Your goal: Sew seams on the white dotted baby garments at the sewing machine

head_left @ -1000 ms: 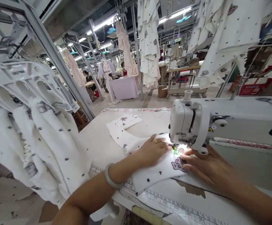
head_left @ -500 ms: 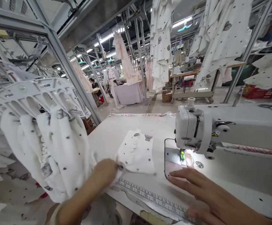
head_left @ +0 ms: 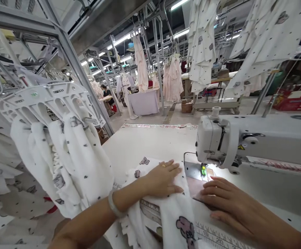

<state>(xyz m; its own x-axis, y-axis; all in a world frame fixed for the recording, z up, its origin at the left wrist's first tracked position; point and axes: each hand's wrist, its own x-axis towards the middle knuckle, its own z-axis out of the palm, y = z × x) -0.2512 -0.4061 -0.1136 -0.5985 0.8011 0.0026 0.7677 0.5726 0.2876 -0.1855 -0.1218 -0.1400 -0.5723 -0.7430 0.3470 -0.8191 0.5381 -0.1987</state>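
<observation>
My left hand [head_left: 163, 179] lies flat with its fingers spread on a white printed fabric piece [head_left: 185, 207], which has bear figures and small dark dots. The fabric spreads over the sewing table [head_left: 150, 138] and hangs over its front edge. My right hand [head_left: 228, 197] rests on the table by the needle plate [head_left: 192, 171], its fingers stretched out and holding nothing. Just beyond its fingertips is the presser foot [head_left: 203, 170], lit and with a green part, under the white sewing machine [head_left: 212, 138].
On the left, a white plastic hanger [head_left: 54, 97] carries several white printed garment pieces [head_left: 74, 152]. A metal post [head_left: 80, 76] rises beside it. A ruler strip [head_left: 218, 235] runs along the table's front edge. White printed garments [head_left: 203, 45] hang beyond the machine.
My left hand has moved right and come down flat on fabric that now stretches to the table's front edge. My right hand has shifted slightly right. The view has swung a little left.
</observation>
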